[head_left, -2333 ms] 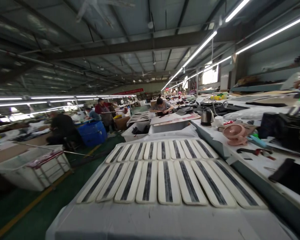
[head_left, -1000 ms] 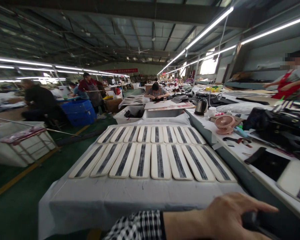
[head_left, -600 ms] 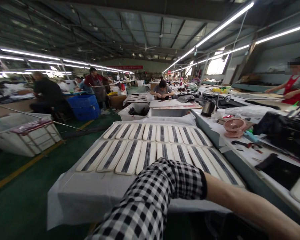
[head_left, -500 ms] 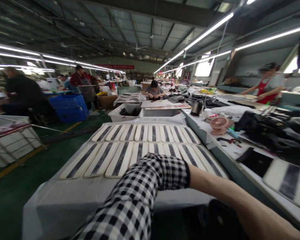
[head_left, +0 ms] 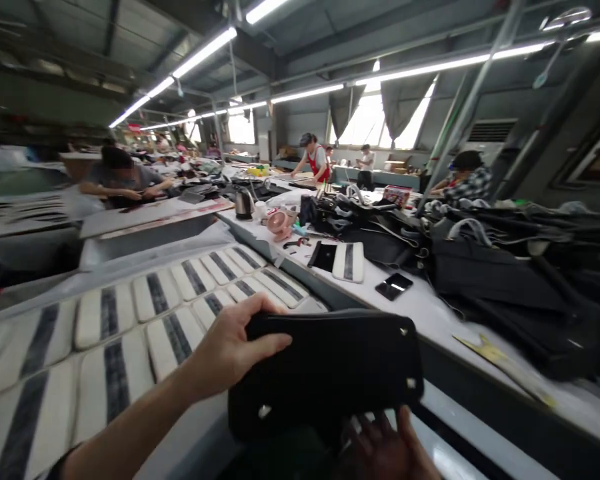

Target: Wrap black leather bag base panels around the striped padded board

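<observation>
A black bag base (head_left: pixel 330 367) with small metal feet at its corners is held up in front of me, tilted. My left hand (head_left: pixel 235 343) grips its left end, thumb on the near face and fingers over the top edge. Under its lower right edge is my right hand (head_left: pixel 393 443), in shadow, palm turned up and fingers apart. Whether those fingertips touch the base I cannot tell. To the left, flat cream panels with dark stripes (head_left: pixel 167 337) lie in rows on a sheet-covered table (head_left: pixel 180 430).
On the right-hand bench are a phone (head_left: pixel 394 286), yellow-handled scissors (head_left: pixel 495 357), a striped panel (head_left: pixel 349 262), a pink fan (head_left: pixel 280 223), a kettle (head_left: pixel 244 203) and piled black material (head_left: pixel 505 287). A co-worker (head_left: pixel 125 177) bends over work at the far left; others are farther back.
My view has swung right. The checked sleeve that lay across the striped panels has left the middle; the black bag base, earlier low and mostly hidden, is now raised in my left hand.
</observation>
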`<state>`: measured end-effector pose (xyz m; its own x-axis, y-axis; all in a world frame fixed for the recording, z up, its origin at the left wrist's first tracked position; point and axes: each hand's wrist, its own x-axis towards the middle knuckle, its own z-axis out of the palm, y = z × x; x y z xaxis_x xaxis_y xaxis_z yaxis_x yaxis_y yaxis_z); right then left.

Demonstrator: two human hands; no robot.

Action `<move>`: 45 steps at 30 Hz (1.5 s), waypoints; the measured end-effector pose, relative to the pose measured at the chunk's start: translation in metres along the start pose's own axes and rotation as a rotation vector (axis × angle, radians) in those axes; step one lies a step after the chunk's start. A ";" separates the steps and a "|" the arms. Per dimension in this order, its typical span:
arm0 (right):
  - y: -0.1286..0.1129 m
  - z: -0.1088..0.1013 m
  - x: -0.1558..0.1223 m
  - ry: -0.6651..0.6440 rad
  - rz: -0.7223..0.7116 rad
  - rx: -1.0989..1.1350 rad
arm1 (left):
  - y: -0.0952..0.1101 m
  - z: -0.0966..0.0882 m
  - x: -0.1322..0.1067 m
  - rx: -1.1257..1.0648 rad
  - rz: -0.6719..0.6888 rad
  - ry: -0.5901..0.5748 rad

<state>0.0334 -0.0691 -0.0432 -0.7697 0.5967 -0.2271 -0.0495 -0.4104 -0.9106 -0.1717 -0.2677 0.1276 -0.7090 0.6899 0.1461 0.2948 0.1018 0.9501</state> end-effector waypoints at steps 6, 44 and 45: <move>-0.027 0.049 0.045 -0.004 0.070 0.400 | -0.042 0.056 -0.028 0.058 0.012 -0.021; -0.021 0.010 0.024 0.304 -0.424 -0.619 | -0.127 0.154 -0.014 -0.362 -0.241 0.282; -0.020 0.007 0.024 0.301 -0.441 -0.621 | -0.125 0.157 -0.014 -0.402 -0.264 0.276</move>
<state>0.0109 -0.0514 -0.0277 -0.5539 0.8097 0.1941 0.1219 0.3095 -0.9431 -0.0982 -0.1780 -0.0367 -0.8833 0.4589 -0.0958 -0.1452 -0.0735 0.9867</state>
